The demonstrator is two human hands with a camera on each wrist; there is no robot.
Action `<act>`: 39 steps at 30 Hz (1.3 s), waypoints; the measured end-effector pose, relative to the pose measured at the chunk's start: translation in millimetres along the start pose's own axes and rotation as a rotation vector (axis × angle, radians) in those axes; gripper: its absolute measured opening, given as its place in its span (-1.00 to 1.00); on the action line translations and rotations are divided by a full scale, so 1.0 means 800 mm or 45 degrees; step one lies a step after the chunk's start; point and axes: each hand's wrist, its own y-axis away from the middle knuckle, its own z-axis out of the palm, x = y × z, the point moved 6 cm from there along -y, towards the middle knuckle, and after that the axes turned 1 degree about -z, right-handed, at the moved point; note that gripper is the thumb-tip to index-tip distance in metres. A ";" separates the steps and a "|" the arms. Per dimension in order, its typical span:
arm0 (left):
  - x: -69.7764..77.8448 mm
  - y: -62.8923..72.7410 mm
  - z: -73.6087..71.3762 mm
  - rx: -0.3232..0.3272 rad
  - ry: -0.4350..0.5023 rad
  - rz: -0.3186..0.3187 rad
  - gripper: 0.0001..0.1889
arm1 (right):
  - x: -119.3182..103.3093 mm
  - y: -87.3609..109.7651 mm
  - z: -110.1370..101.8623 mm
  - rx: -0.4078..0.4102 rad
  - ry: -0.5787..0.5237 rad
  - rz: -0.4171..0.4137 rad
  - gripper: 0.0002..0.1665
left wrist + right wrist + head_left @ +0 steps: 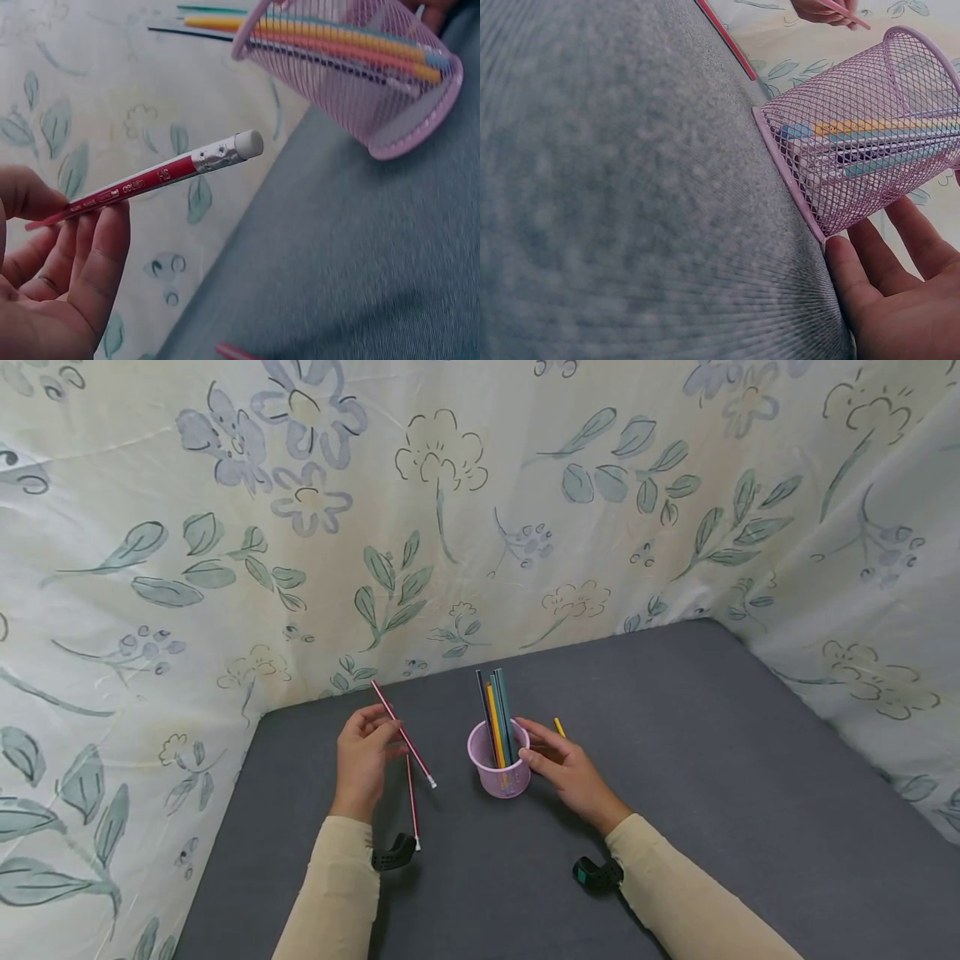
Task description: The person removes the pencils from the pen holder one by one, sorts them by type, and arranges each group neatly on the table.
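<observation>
1. A flowered cloth (465, 610) hangs behind the table and along its right side.
2. The dark grey table (675, 777) spreads below it.
3. Two beige sleeves (330, 885) reach in over the table, a black band (393, 853) at the left wrist.
4. The right hand (573, 772) holds the cup by its right side, thumb at the near part of the rim and fingers along the wall, one fingertip down by the base.
5. The left hand (362, 760) has a narrow grip, pinching a pencil between thumb and fingers, left of the cup and apart from it.
6. The pink mesh cup (504, 783) stands upright on the table; it contains a bunch of pencils (493, 714), dark, yellow, orange and teal, leaning together and rising well above the rim.
7. The held red pencil (408, 743) slants through the left hand's fingertips, its white eraser end pointing down towards the cup's side, its other end up and away.
8. A second red pencil (412, 806) lies on the table beneath it, partly hidden by the left hand.
9. A yellow pencil (559, 727) pokes out just beyond the right hand, the rest hidden.
</observation>
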 end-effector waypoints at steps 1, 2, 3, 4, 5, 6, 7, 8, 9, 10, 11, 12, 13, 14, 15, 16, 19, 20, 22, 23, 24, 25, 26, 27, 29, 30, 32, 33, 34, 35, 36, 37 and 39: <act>-0.003 0.000 -0.003 -0.001 -0.007 -0.009 -0.67 | 0.000 0.000 0.000 0.001 -0.001 0.001 -0.37; -0.005 0.001 -0.005 -0.002 -0.014 -0.020 -0.66 | 0.000 0.000 0.000 0.000 -0.003 0.001 -0.37; -0.006 0.001 -0.008 -0.003 -0.024 -0.029 -0.65 | 0.001 0.000 0.000 0.000 -0.004 0.004 -0.36; -0.008 0.002 -0.010 -0.004 -0.037 -0.037 -0.64 | 0.001 0.000 0.000 -0.002 -0.006 0.003 -0.36; -0.010 0.003 -0.013 -0.006 -0.049 -0.046 -0.63 | 0.001 0.000 0.000 -0.001 -0.006 0.006 -0.36; -0.012 0.003 -0.015 -0.006 -0.058 -0.057 -0.63 | 0.001 -0.001 0.000 0.000 -0.006 0.006 -0.36; -0.013 0.004 -0.018 -0.007 -0.072 -0.068 -0.62 | 0.000 0.000 0.000 0.002 -0.006 0.008 -0.36; -0.015 0.004 -0.020 -0.009 -0.087 -0.079 -0.62 | 0.000 0.000 0.000 0.003 -0.007 0.006 -0.36; -0.017 0.004 -0.023 -0.013 -0.100 -0.090 -0.61 | -0.001 0.000 0.000 0.004 -0.007 0.004 -0.36; -0.019 0.004 -0.025 -0.018 -0.109 -0.103 -0.61 | -0.002 0.000 0.000 0.004 -0.009 0.001 -0.36; -0.021 0.004 -0.028 -0.022 -0.121 -0.118 -0.61 | -0.003 0.000 0.000 0.005 -0.009 0.000 -0.36; -0.023 0.004 -0.031 -0.027 -0.138 -0.134 -0.61 | -0.003 0.001 0.000 0.003 -0.010 -0.001 -0.36; -0.025 0.004 -0.033 -0.031 -0.152 -0.148 -0.61 | -0.004 0.001 0.000 0.002 -0.009 -0.001 -0.36; -0.027 0.004 -0.036 -0.033 -0.167 -0.162 -0.61 | -0.004 0.001 0.001 0.000 -0.010 -0.001 -0.35; -0.030 0.004 -0.038 -0.037 -0.184 -0.178 -0.62 | -0.003 0.000 0.001 -0.001 -0.011 0.003 -0.35; -0.032 0.004 -0.040 -0.038 -0.203 -0.191 -0.62 | -0.003 0.000 0.001 0.001 -0.012 0.010 -0.36; -0.036 0.005 -0.045 -0.047 -0.265 -0.219 -0.62 | -0.002 0.000 0.001 0.007 -0.008 0.014 -0.36; -0.038 0.006 -0.047 -0.051 -0.289 -0.226 -0.61 | -0.002 -0.001 0.001 0.010 -0.006 0.015 -0.36; -0.040 0.007 -0.050 -0.060 -0.325 -0.236 -0.62 | -0.003 -0.001 0.001 0.014 -0.002 0.015 -0.35; -0.041 0.007 -0.051 -0.063 -0.340 -0.241 -0.61 | -0.003 -0.001 0.001 0.013 0.000 0.011 -0.35; -0.043 0.008 -0.052 -0.067 -0.357 -0.249 -0.62 | -0.003 -0.001 0.001 0.013 0.000 0.013 -0.35; -0.044 0.008 -0.053 -0.068 -0.371 -0.254 -0.62 | -0.003 -0.001 0.001 0.012 0.000 0.013 -0.35; -0.047 0.008 -0.054 -0.067 -0.384 -0.263 -0.62 | -0.003 -0.002 0.000 0.012 -0.002 0.013 -0.35; -0.048 0.009 -0.055 -0.068 -0.396 -0.273 -0.63 | -0.003 -0.002 0.000 0.011 -0.004 0.013 -0.35; -0.051 0.010 -0.056 -0.068 -0.422 -0.293 -0.64 | -0.004 -0.002 0.000 0.010 -0.007 0.014 -0.35; -0.052 0.011 -0.056 -0.067 -0.437 -0.302 -0.65 | -0.004 -0.003 0.000 0.009 -0.010 0.015 -0.35; -0.053 0.012 -0.056 -0.063 -0.464 -0.314 -0.66 | -0.005 -0.003 -0.001 0.008 -0.010 0.019 -0.35; -0.053 0.013 -0.055 -0.061 -0.476 -0.321 -0.67 | -0.005 -0.004 -0.001 0.006 -0.010 0.020 -0.35; -0.053 0.014 -0.055 -0.059 -0.487 -0.326 -0.68 | -0.005 -0.004 -0.001 0.005 -0.010 0.025 -0.35; -0.054 0.014 -0.054 -0.057 -0.497 -0.332 -0.68 | -0.005 -0.004 -0.001 0.002 -0.010 0.025 -0.35; -0.054 0.015 -0.054 -0.057 -0.511 -0.338 -0.68 | -0.004 -0.004 -0.002 0.002 -0.011 0.029 -0.34; -0.055 0.015 -0.053 -0.059 -0.521 -0.344 -0.68 | -0.004 -0.004 -0.002 0.003 -0.008 0.031 -0.34; -0.057 0.016 -0.051 -0.065 -0.542 -0.358 -0.68 | -0.003 -0.004 -0.002 0.002 -0.012 0.030 -0.34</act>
